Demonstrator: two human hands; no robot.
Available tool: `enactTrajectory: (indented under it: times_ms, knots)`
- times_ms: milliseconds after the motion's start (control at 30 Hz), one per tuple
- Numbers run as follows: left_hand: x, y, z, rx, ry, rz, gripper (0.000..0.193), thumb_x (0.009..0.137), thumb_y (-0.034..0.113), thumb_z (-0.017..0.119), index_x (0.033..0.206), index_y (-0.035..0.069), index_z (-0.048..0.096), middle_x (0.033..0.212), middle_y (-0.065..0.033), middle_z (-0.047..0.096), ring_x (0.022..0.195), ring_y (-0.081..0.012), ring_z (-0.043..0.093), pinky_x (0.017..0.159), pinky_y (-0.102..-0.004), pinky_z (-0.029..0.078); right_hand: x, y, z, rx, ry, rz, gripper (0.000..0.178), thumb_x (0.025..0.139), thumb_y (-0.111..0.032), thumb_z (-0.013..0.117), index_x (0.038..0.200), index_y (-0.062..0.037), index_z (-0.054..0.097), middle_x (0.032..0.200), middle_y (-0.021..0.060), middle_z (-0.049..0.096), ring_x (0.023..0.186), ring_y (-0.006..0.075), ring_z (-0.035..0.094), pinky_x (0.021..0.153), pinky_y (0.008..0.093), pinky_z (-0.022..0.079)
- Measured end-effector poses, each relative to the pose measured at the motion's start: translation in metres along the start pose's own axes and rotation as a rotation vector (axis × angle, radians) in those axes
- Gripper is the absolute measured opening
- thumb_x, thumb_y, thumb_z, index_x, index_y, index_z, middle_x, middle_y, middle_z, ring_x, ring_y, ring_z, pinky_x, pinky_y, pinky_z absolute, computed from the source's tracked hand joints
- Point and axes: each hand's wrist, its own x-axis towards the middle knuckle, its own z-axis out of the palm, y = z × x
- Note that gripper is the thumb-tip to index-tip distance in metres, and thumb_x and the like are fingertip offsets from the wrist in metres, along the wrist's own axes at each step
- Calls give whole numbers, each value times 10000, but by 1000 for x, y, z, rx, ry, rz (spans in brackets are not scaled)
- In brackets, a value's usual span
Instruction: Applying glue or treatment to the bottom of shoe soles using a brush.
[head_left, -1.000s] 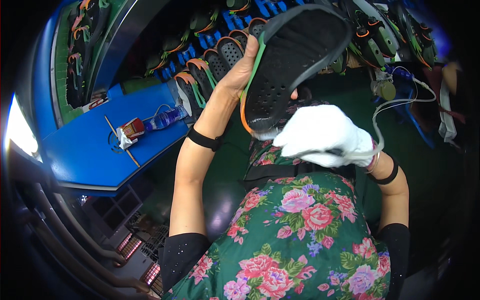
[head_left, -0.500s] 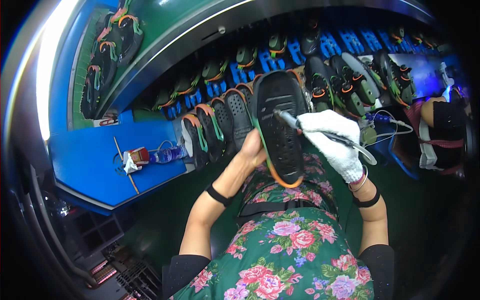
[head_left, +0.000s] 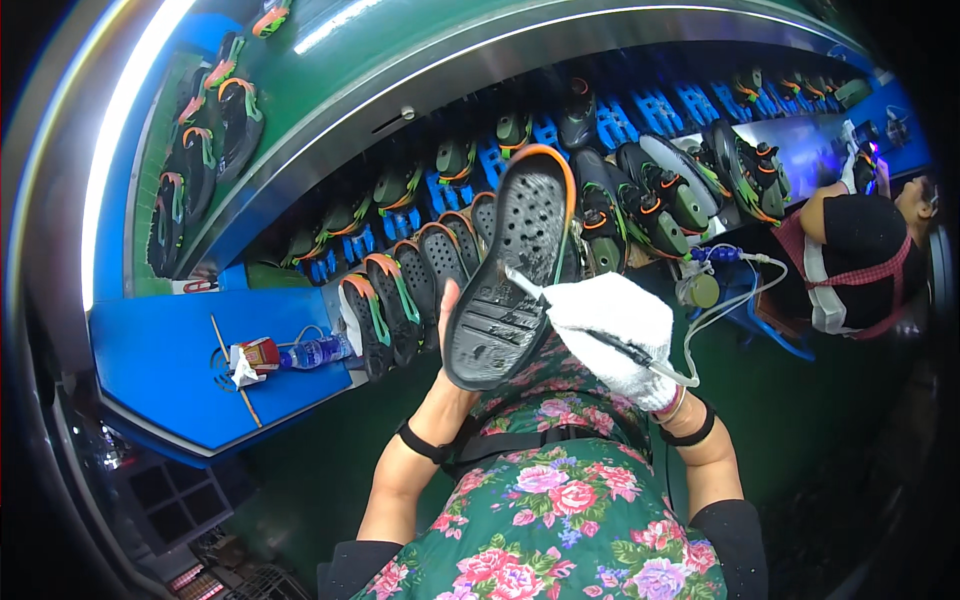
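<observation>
A black shoe sole [head_left: 492,335] is held up before me at a tilt. It has rows of holes at its far end, ridges at its near end, and an orange rim round the far end. Shiny wet-looking patches show on it. My bare left hand [head_left: 447,385] grips it from the left, thumb along the edge and the other fingers hidden behind. In a white knitted glove, my right hand [head_left: 615,325] is closed round a brush [head_left: 524,285] with a thin hose at its back. The brush tip meets the sole near its middle.
More black soles [head_left: 437,262] lean in a row beyond my hands, with black sandals [head_left: 655,195] to their right. Blue holders [head_left: 655,112] line the conveyor behind. On the blue table [head_left: 160,350] at left lies a plastic bottle [head_left: 315,352]. Another person [head_left: 862,250] works at right.
The sole has been turned round, so its orange-rimmed end now points away from me. My brush has shifted with it, and the whole view has swung slightly.
</observation>
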Motion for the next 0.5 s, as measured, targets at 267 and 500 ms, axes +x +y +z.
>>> enactTrajectory:
  times_ms: [267,500]
  knots:
    - [19,-27,6,114,87,-19,820,940,694,521,1486,82,495,1439,-180,581,1265,-351,613,1093,-516,492,26,-2,-13,-158,-4,-127,262,760,5,791,1015,-59,781,1032,106,764,929,282,727,810,370,581]
    - [11,-45,4,244,122,-75,841,975,675,480,1588,117,333,1580,-168,429,1417,-378,464,1169,-584,382,35,-5,-15,-171,-97,-79,342,826,-32,709,1163,-70,753,1219,125,728,1112,306,689,959,396,522]
